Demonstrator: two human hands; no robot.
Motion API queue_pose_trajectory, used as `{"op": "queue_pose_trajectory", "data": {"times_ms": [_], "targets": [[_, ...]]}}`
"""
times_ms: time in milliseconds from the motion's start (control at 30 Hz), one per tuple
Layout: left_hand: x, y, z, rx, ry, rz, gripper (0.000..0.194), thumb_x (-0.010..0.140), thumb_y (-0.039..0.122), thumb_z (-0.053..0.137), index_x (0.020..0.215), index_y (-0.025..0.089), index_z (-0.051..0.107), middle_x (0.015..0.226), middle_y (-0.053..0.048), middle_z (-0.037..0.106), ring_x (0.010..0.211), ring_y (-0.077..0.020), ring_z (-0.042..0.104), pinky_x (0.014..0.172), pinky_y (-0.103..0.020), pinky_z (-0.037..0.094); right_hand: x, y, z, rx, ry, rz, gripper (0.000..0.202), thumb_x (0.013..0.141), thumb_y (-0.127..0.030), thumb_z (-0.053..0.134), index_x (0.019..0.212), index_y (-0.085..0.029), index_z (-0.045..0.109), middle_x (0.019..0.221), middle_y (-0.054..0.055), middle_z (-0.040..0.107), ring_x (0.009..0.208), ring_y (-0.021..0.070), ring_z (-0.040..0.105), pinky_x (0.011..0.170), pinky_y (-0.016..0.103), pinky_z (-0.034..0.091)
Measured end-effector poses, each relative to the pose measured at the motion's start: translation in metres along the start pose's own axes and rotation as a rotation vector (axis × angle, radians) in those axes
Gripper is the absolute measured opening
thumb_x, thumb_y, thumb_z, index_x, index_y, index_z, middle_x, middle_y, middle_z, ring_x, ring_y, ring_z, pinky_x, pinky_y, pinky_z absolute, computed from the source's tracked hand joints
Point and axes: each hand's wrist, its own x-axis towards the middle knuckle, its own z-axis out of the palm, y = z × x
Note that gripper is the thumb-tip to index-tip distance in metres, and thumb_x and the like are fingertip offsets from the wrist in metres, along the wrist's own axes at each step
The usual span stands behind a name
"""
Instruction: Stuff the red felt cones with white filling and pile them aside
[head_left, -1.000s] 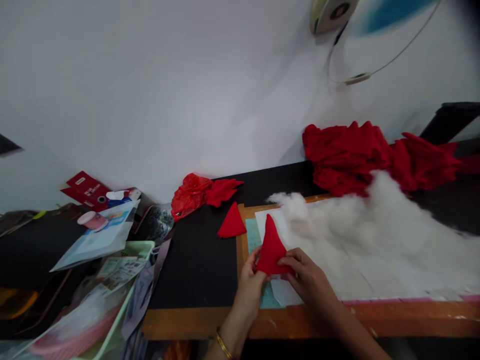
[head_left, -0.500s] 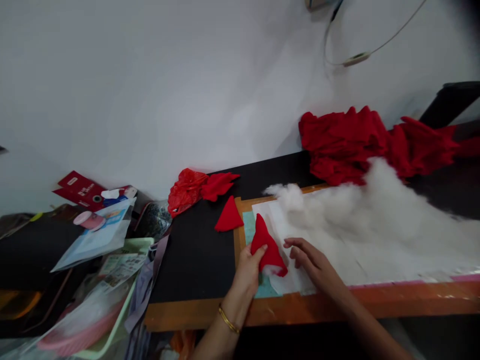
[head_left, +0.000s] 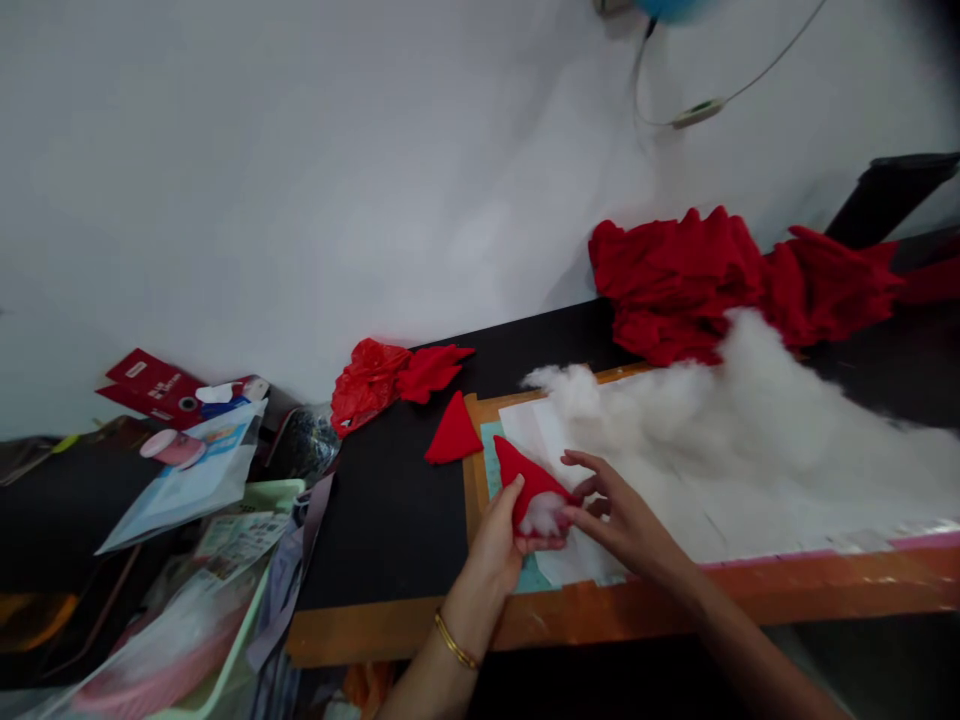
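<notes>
A red fabric cone (head_left: pixel 521 475) lies in my left hand (head_left: pixel 501 530), its point toward the upper left. White stuffing (head_left: pixel 544 513) shows at its open lower end. My left thumb presses on the front while the fingers support it from below. My right hand (head_left: pixel 604 505) is at the cone's right edge, thumb and some fingertips at the opening's rim; whether they pinch the fabric is too small to tell. Another red cone (head_left: pixel 454 432) lies flat on the black tabletop to the left. A big heap of white fluff (head_left: pixel 697 420) spreads to the right of my hands.
Red fabric pieces (head_left: pixel 675 280) are piled by the wall. A red plastic bag (head_left: pixel 367 382) sits at the table's back left. The board's taped orange edge (head_left: pixel 787 590) runs along the front. A green basket (head_left: pixel 255 590) with bags stands left.
The cone has turned so its stuffed opening faces up toward the camera. My left fingers have spread beneath it. My right hand has moved left to the opening's rim.
</notes>
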Motion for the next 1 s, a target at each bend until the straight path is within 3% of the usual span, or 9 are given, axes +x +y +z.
{"op": "queue_pose_trajectory", "data": {"times_ms": [100, 200, 367, 567, 667, 733, 800, 1000], "targets": [[0.000, -0.003, 0.006, -0.013, -0.023, 0.023, 0.053, 0.074, 0.047, 0.070, 0.114, 0.015, 0.059, 0.092, -0.010, 0.070, 0.066, -0.0202, 0.067, 0.048, -0.027, 0.053, -0.004, 0.004, 0.007, -0.175, 0.053, -0.178, 0.057, 0.071, -0.019, 0.066, 0.126, -0.026, 0.050, 0.125, 0.010, 0.050, 0.098, 0.0221, 0.060, 0.076, 0.033, 0.054], [-0.003, -0.006, 0.012, 0.012, -0.020, 0.121, 0.044, 0.071, 0.041, 0.074, 0.105, 0.017, 0.060, 0.093, -0.008, 0.069, 0.069, -0.0202, 0.067, 0.049, -0.027, 0.053, -0.001, 0.007, 0.013, -0.233, 0.095, -0.251, 0.047, 0.065, -0.005, 0.052, 0.108, -0.024, 0.057, 0.108, 0.006, 0.056, 0.098, 0.0209, 0.059, 0.080, 0.032, 0.051], [-0.010, -0.008, 0.010, 0.055, -0.056, 0.128, 0.040, 0.070, 0.040, 0.075, 0.098, 0.017, 0.059, 0.083, -0.008, 0.071, 0.063, -0.0200, 0.067, 0.049, -0.027, 0.051, 0.003, 0.007, 0.015, -0.139, 0.100, -0.134, 0.035, 0.062, -0.006, 0.044, 0.091, -0.022, 0.057, 0.086, 0.002, 0.061, 0.076, 0.0173, 0.058, 0.067, 0.028, 0.049], [-0.011, -0.017, 0.005, 0.062, -0.107, 0.150, 0.051, 0.069, 0.040, 0.078, 0.107, 0.013, 0.058, 0.086, -0.010, 0.072, 0.058, -0.0176, 0.065, 0.053, -0.029, 0.054, 0.002, 0.011, 0.021, -0.170, 0.145, -0.092, 0.035, 0.056, -0.006, 0.042, 0.084, -0.022, 0.056, 0.083, 0.001, 0.060, 0.071, 0.0164, 0.057, 0.064, 0.026, 0.047], [-0.007, -0.019, 0.003, 0.044, -0.101, 0.175, 0.050, 0.066, 0.039, 0.080, 0.102, 0.011, 0.059, 0.077, -0.008, 0.070, 0.052, -0.0149, 0.061, 0.049, -0.027, 0.052, -0.001, 0.004, 0.013, -0.004, 0.015, 0.018, 0.030, 0.067, -0.011, 0.047, 0.094, -0.023, 0.053, 0.077, -0.001, 0.060, 0.064, 0.0160, 0.059, 0.060, 0.027, 0.049], [-0.006, -0.018, 0.001, 0.031, -0.100, 0.188, 0.047, 0.067, 0.039, 0.079, 0.100, 0.011, 0.060, 0.075, -0.007, 0.069, 0.052, -0.0136, 0.060, 0.047, -0.025, 0.050, -0.003, -0.003, 0.005, 0.135, -0.131, 0.061, 0.032, 0.078, -0.019, 0.050, 0.109, -0.023, 0.049, 0.080, -0.001, 0.064, 0.069, 0.0175, 0.064, 0.066, 0.030, 0.051], [-0.006, -0.016, 0.000, 0.035, -0.109, 0.189, 0.045, 0.069, 0.039, 0.077, 0.101, 0.012, 0.060, 0.076, -0.008, 0.069, 0.054, -0.0136, 0.060, 0.048, -0.024, 0.050, -0.005, -0.008, 0.000, 0.190, -0.190, 0.056, 0.033, 0.082, -0.025, 0.052, 0.115, -0.022, 0.046, 0.085, 0.001, 0.066, 0.076, 0.0187, 0.066, 0.072, 0.032, 0.052], [-0.015, -0.022, 0.009, 0.063, -0.170, 0.149, 0.045, 0.071, 0.041, 0.075, 0.101, 0.012, 0.059, 0.070, -0.004, 0.065, 0.053, -0.0148, 0.060, 0.047, -0.026, 0.050, -0.001, 0.003, 0.017, -0.048, 0.125, 0.011, 0.018, 0.070, -0.013, 0.049, 0.085, -0.023, 0.049, 0.069, -0.005, 0.054, 0.054, 0.0123, 0.054, 0.053, 0.024, 0.043]]}}
